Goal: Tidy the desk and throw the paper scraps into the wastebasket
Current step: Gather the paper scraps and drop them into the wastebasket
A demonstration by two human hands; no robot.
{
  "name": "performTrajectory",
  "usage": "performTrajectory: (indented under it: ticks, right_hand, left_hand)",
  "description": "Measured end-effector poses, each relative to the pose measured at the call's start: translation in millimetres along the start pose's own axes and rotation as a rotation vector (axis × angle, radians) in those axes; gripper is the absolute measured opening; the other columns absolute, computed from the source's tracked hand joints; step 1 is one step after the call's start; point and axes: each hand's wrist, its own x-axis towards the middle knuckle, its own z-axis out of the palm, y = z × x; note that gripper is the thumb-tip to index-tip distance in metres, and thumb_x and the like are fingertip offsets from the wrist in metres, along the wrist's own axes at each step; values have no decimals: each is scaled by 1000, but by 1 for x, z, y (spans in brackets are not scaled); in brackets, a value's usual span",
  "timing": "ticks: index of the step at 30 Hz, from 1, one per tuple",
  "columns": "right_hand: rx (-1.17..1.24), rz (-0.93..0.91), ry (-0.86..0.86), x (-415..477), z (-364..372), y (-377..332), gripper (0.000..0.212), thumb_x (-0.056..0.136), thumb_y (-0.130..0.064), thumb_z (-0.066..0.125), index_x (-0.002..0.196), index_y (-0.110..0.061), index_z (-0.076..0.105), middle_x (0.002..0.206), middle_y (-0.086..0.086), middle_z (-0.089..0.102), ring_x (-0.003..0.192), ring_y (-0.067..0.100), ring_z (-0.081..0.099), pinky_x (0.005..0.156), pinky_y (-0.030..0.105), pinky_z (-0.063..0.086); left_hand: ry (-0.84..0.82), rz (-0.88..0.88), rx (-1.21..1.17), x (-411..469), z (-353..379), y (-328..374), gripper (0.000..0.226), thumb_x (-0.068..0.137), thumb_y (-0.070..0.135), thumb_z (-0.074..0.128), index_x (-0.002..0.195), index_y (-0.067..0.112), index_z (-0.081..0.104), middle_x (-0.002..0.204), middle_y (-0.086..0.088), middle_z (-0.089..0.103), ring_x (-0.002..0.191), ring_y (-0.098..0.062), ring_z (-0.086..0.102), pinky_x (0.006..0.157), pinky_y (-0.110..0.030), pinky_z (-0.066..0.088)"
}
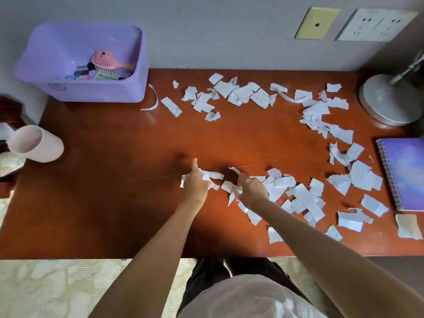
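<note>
White scraps (300, 193) lie over the back and right half of the table (103, 191). They form a loose arc from the back middle, round the right side and down to the front right. The arc's near end reaches the middle of the table, and both our hands are in it. Our left hand (196, 182) has its fingers curled round a bunch of scraps, thumb sticking up. Our right hand (251, 190), just beside it, has its fingers closed on another bunch. A curled piece pokes up above the knuckles and more paper hangs out below. We cannot tell whether the hands rest on the table or are lifted just off it.

Our pink bin (37, 143) stands at the table's left edge, well apart from the scraps, with bare red-brown wood between. At the back left corner sits a purple basket (96, 92) holding a pink hairbrush (107, 61) and small items. A thin curled strip (153, 99) lies just beside its right wall. On the right, a purple spiral notebook (406, 173) lies at the table's edge, with scraps near its left side. A round metal lamp base (387, 99) stands at the back right, scraps close by it. Two wall plates (317, 22) sit on the wall behind. Pale carpet (57, 290) shows below the front edge.
</note>
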Motion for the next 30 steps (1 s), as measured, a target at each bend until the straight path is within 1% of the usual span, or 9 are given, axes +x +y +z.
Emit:
performTrajectory:
  ticks: [3,8,10,13,17,22,25,28,30]
  right_hand:
    - [1,-38,3,-2,-1,-1,40,90,-15,60,126,-16,44,108,9,64,95,23,64,84,29,54]
    - [5,-90,3,-1,-1,-6,42,92,-19,56,132,-19,42,105,10,66,90,24,62,80,28,52]
    - [15,-67,5,0,-1,-8,30,94,-19,53,123,-15,51,103,11,66,89,24,61,77,27,51]
    - [58,-31,-15,3,-3,-10,25,94,-19,53,117,-13,59,105,10,67,95,23,64,83,28,52]
    - [98,-18,-12,4,-6,-14,25,93,-21,56,114,-10,62,105,10,68,93,23,66,85,28,54]
    - [279,53,63,2,-13,-19,28,91,-23,56,110,-2,62,106,17,68,92,31,65,79,35,54]
    - [336,74,104,1,-21,-19,34,88,-24,62,113,-1,60,109,19,67,96,34,63,78,37,52]
    - [391,112,166,-1,-31,-16,35,85,-20,65,111,2,60,106,20,67,94,36,63,77,41,51]
    - [460,140,194,-2,-37,-11,30,84,-18,66,102,5,61,93,21,68,85,38,62,69,41,51]
  left_hand:
    - [25,-5,94,8,5,-2,32,83,3,63,114,-1,57,115,-18,63,110,-30,58,86,-32,46]
    - [130,40,-20,6,8,-8,17,83,5,66,98,-2,62,96,-14,59,93,-26,57,70,-19,35]
    - [197,41,-90,3,6,-9,13,81,5,66,91,-3,63,92,-7,48,86,-21,50,68,-15,32]
    - [288,16,-178,-4,0,-15,9,76,3,69,80,-1,63,95,-5,45,92,-20,48,78,-19,37]
    - [302,-98,-222,-8,-7,-26,14,77,4,67,90,-2,64,97,-12,67,91,-25,60,73,-22,40]
    - [229,-198,-346,-2,-13,-28,34,76,2,68,103,6,48,109,-18,61,80,-21,56,54,-18,44]
    - [203,-271,-349,0,-14,-26,56,77,-2,68,126,1,39,122,-21,54,96,-28,60,70,-25,48]
    - [171,-288,-257,-1,-14,-27,43,79,0,65,119,-2,50,119,-18,59,84,-22,62,62,-19,47]
    - [150,-283,-188,-1,-13,-26,33,79,3,64,111,-2,59,112,-17,65,78,-23,63,57,-19,45]
